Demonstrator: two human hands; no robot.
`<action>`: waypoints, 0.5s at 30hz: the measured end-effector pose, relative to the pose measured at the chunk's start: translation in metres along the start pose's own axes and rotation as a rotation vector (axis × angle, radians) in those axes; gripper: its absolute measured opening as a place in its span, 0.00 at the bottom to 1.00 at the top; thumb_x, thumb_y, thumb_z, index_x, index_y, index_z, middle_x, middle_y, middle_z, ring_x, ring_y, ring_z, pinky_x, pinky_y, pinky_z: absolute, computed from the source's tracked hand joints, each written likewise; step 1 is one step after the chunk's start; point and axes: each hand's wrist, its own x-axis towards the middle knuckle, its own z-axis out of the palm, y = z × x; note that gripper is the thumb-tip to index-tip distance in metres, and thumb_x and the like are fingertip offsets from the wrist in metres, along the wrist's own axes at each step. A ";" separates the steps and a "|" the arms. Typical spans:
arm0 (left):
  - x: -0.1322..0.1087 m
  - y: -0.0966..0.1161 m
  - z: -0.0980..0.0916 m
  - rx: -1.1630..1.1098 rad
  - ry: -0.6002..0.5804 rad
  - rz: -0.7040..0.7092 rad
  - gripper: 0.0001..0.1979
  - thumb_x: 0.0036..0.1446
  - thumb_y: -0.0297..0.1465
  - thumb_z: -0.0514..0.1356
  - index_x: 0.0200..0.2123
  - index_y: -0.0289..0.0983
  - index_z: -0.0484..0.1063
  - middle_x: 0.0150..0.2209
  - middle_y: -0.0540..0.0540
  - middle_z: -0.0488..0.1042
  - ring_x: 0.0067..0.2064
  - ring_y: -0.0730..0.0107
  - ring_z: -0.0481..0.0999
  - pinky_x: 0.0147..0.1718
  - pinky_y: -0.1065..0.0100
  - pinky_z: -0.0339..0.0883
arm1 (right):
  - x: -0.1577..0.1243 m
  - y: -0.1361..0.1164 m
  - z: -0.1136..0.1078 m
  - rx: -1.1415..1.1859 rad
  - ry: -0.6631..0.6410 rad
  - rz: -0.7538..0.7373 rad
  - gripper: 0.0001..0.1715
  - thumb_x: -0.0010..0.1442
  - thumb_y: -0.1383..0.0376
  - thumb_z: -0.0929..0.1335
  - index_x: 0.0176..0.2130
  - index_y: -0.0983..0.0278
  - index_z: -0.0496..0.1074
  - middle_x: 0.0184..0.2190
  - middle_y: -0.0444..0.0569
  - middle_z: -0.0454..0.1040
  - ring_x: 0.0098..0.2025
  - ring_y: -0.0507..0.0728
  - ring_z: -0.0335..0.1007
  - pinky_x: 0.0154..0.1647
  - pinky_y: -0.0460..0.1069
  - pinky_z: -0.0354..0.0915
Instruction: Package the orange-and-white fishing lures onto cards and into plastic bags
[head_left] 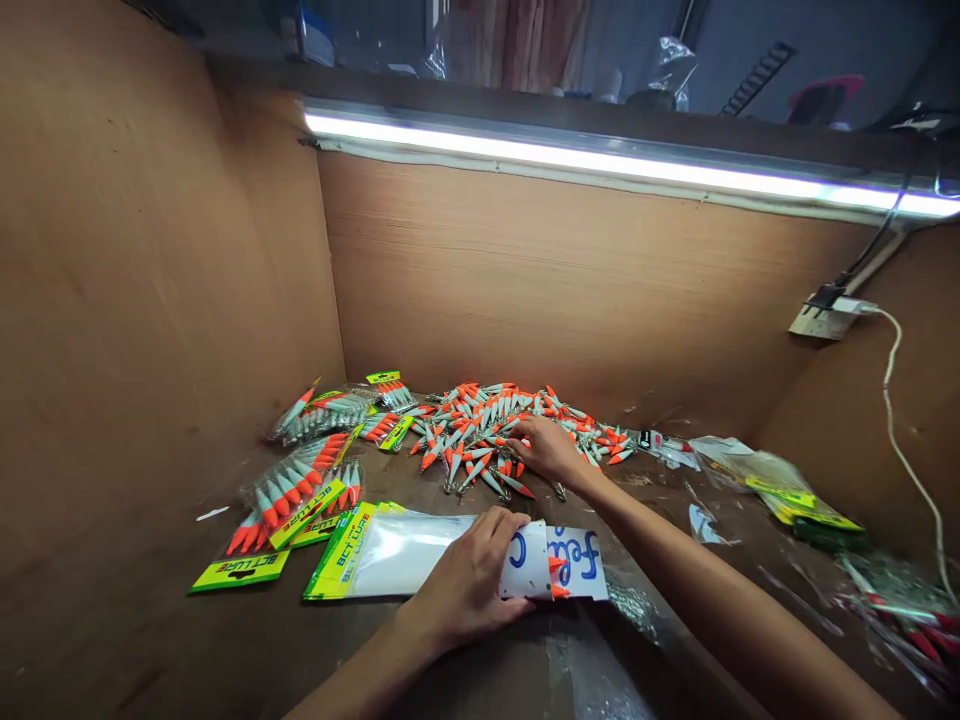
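My left hand is closed on the open end of a clear plastic bag with a yellow-green BCT LURE header, which lies on a stack of similar bags. A white card with blue handwriting sticks out at that end, and a couple of orange lure tips show beside it. My right hand reaches to the front of a heap of orange-and-white fishing lures. Its fingers are pinched together at a lure in the heap; the fingertips are partly hidden among the lures.
Filled lure packs lie at the left. More clear packaging and a bag with red items are on the right. Wooden panels enclose the bench under a tube light. A white cable hangs at the right.
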 end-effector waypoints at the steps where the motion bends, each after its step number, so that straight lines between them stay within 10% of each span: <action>1: 0.000 0.000 0.000 0.007 -0.002 -0.002 0.39 0.44 0.31 0.70 0.59 0.45 0.58 0.53 0.44 0.66 0.52 0.55 0.69 0.53 0.58 0.66 | 0.012 0.000 0.000 -0.033 -0.004 0.004 0.13 0.67 0.59 0.65 0.42 0.60 0.79 0.42 0.50 0.80 0.47 0.57 0.73 0.44 0.46 0.62; 9: -0.002 0.000 0.003 0.060 -0.075 0.030 0.42 0.41 0.33 0.71 0.59 0.45 0.58 0.53 0.44 0.67 0.52 0.54 0.69 0.52 0.58 0.66 | 0.098 0.021 -0.022 -0.245 -0.141 -0.016 0.18 0.68 0.65 0.62 0.49 0.61 0.78 0.48 0.55 0.78 0.50 0.60 0.72 0.45 0.47 0.62; 15: 0.001 -0.010 0.010 0.117 -0.090 0.052 0.44 0.38 0.40 0.73 0.59 0.45 0.59 0.53 0.43 0.68 0.51 0.52 0.70 0.50 0.58 0.68 | 0.139 -0.008 -0.011 -0.301 -0.290 -0.216 0.17 0.66 0.69 0.66 0.53 0.60 0.75 0.54 0.51 0.74 0.57 0.58 0.66 0.54 0.47 0.62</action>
